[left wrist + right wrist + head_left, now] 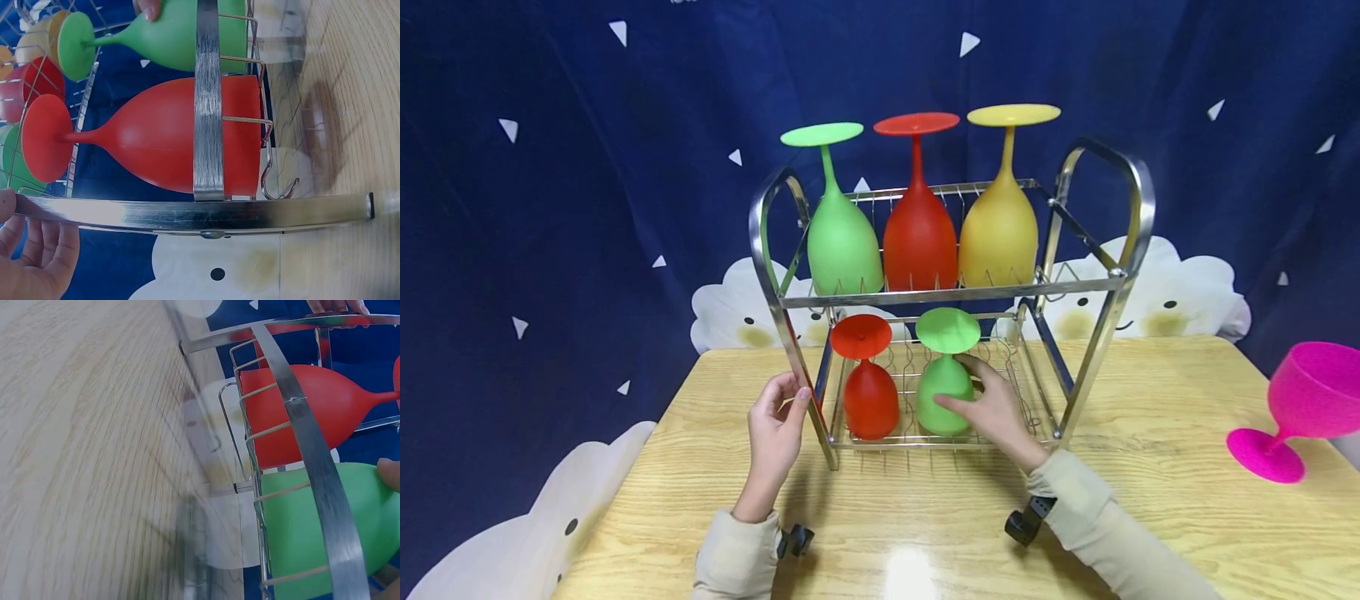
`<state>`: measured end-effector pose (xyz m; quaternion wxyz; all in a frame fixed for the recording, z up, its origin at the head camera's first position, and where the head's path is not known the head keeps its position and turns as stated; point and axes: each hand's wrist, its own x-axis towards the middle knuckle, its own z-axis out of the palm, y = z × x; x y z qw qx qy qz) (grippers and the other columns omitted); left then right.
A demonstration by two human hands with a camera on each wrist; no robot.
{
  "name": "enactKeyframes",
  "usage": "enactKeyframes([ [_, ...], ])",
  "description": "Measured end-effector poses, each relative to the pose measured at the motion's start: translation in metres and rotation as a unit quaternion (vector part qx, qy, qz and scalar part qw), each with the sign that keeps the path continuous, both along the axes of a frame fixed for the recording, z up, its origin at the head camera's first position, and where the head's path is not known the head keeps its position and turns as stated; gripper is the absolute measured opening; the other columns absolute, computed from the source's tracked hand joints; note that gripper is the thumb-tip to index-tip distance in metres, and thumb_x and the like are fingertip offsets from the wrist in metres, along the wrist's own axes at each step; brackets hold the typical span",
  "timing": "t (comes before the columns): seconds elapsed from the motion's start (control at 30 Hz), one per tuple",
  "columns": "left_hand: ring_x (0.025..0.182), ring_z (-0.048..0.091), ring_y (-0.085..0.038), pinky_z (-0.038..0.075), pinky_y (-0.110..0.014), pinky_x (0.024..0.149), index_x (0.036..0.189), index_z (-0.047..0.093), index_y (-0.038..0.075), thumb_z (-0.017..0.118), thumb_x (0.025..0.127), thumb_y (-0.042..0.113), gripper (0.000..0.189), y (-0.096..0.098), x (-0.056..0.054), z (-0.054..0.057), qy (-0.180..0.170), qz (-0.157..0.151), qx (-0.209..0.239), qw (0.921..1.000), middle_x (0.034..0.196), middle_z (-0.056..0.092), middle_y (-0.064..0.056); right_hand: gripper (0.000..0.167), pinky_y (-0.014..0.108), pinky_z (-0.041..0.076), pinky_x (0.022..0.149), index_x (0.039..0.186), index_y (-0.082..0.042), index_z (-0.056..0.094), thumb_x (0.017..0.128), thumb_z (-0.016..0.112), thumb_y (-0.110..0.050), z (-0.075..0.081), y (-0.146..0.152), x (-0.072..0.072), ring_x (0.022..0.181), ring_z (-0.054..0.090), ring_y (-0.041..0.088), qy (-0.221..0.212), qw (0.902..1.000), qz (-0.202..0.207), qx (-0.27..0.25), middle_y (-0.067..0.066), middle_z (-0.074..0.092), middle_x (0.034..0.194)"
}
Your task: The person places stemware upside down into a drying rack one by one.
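A two-tier metal rack (951, 295) stands on the table. My right hand (1002, 410) holds a green wine goblet (942, 392) by its bowl, thumb in front and fingers behind. That goblet is upside down on the lower tier, its foot pointing up. Beside it, to the left, a red goblet (871, 402) stands inverted too. My left hand (778, 429) grips the rack's left front post, with the thumb on one side and the curled fingers (47, 250) on the other, as the left wrist view shows.
Three larger inverted goblets fill the upper tier: green (844, 242), red (920, 237) and yellow (1000, 233). A pink goblet (1311, 396) stands upright on the table at the far right. Behind the wooden table (662, 500) hangs a dark blue curtain (587, 208) with white patterns.
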<state>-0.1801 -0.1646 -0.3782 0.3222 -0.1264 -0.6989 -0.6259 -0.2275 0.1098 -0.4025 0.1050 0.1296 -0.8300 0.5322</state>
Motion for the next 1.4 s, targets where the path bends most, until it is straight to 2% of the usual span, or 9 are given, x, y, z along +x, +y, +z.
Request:
enactKeyframes([
  [0.3, 0.078, 0.054, -0.006, 0.049, -0.015, 0.069, 0.093, 0.053, -0.017, 0.055, 0.085, -0.008, 0.012, 0.000, 0.001, 0.001, -0.004, 0.000, -0.004, 1.0000, 0.082, 0.055, -0.014, 0.077, 0.048, 0.047, 0.085, 0.133, -0.007, 0.042, 0.069, 0.078, -0.029, -0.001, -0.002, -0.003, 0.110, 0.051, 0.037, -0.021, 0.9997, 0.007, 0.012, 0.017, 0.048, 0.129],
  [0.57, 0.078, 0.053, -0.005, 0.049, -0.014, 0.069, 0.094, 0.054, -0.016, 0.055, 0.085, -0.010, 0.011, -0.002, 0.001, 0.003, 0.000, -0.002, -0.007, 1.0000, 0.082, 0.055, -0.005, 0.072, 0.048, 0.041, 0.094, 0.129, 0.001, 0.045, 0.069, 0.079, -0.021, 0.004, 0.001, -0.001, 0.111, 0.048, 0.034, 0.018, 0.9996, 0.022, -0.010, 0.020, 0.051, 0.122],
  [0.77, 0.078, 0.054, -0.006, 0.050, -0.015, 0.069, 0.093, 0.054, -0.016, 0.056, 0.085, -0.008, 0.012, -0.002, 0.001, 0.003, 0.001, -0.006, -0.011, 0.9999, 0.082, 0.056, -0.012, 0.069, 0.049, 0.039, 0.095, 0.127, 0.004, 0.044, 0.070, 0.079, -0.017, 0.003, 0.007, 0.011, 0.114, 0.045, 0.037, 0.020, 0.9986, 0.032, -0.037, 0.022, 0.049, 0.123],
  [1.0, 0.078, 0.053, -0.003, 0.049, -0.014, 0.070, 0.094, 0.053, -0.016, 0.055, 0.085, -0.009, 0.011, -0.001, -0.001, 0.003, -0.009, -0.003, -0.030, 0.9995, 0.082, 0.055, -0.022, 0.070, 0.046, 0.039, 0.096, 0.129, 0.002, 0.042, 0.072, 0.077, -0.015, 0.009, 0.020, 0.030, 0.116, 0.044, 0.035, 0.017, 0.9985, 0.037, -0.037, 0.021, 0.045, 0.128],
  [1.07, 0.077, 0.053, -0.003, 0.049, -0.013, 0.071, 0.094, 0.052, -0.017, 0.053, 0.085, -0.012, 0.011, 0.000, 0.000, 0.004, -0.011, -0.006, -0.030, 0.9995, 0.082, 0.055, -0.023, 0.068, 0.045, 0.040, 0.096, 0.129, 0.002, 0.042, 0.072, 0.076, -0.012, 0.012, 0.025, 0.035, 0.115, 0.045, 0.035, 0.021, 0.9978, 0.044, -0.044, 0.021, 0.045, 0.129],
  [1.2, 0.076, 0.051, -0.004, 0.048, -0.012, 0.070, 0.093, 0.051, -0.019, 0.050, 0.084, -0.015, 0.010, 0.005, 0.007, 0.015, 0.000, -0.007, -0.042, 0.9991, 0.081, 0.053, -0.024, 0.064, 0.038, 0.042, 0.094, 0.128, 0.003, 0.044, 0.073, 0.075, -0.007, 0.015, 0.034, 0.046, 0.112, 0.047, 0.034, 0.040, 0.9969, 0.051, -0.045, 0.019, 0.048, 0.126],
  [1.3, 0.075, 0.051, -0.004, 0.048, -0.012, 0.069, 0.092, 0.050, -0.019, 0.050, 0.084, -0.015, 0.009, 0.008, 0.013, 0.022, 0.003, -0.003, -0.051, 0.9987, 0.080, 0.052, -0.022, 0.062, 0.030, 0.043, 0.093, 0.128, 0.004, 0.044, 0.074, 0.073, -0.004, 0.017, 0.041, 0.053, 0.109, 0.050, 0.026, 0.060, 0.9955, 0.060, -0.042, 0.017, 0.050, 0.125],
  [1.4, 0.074, 0.050, -0.004, 0.048, -0.012, 0.067, 0.091, 0.050, -0.019, 0.050, 0.084, -0.015, 0.008, 0.008, 0.015, 0.022, 0.001, 0.001, -0.056, 0.9984, 0.079, 0.052, -0.020, 0.060, 0.023, 0.044, 0.091, 0.128, 0.003, 0.044, 0.074, 0.072, -0.001, 0.019, 0.048, 0.062, 0.107, 0.051, 0.017, 0.072, 0.9938, 0.072, -0.044, 0.017, 0.051, 0.123],
])
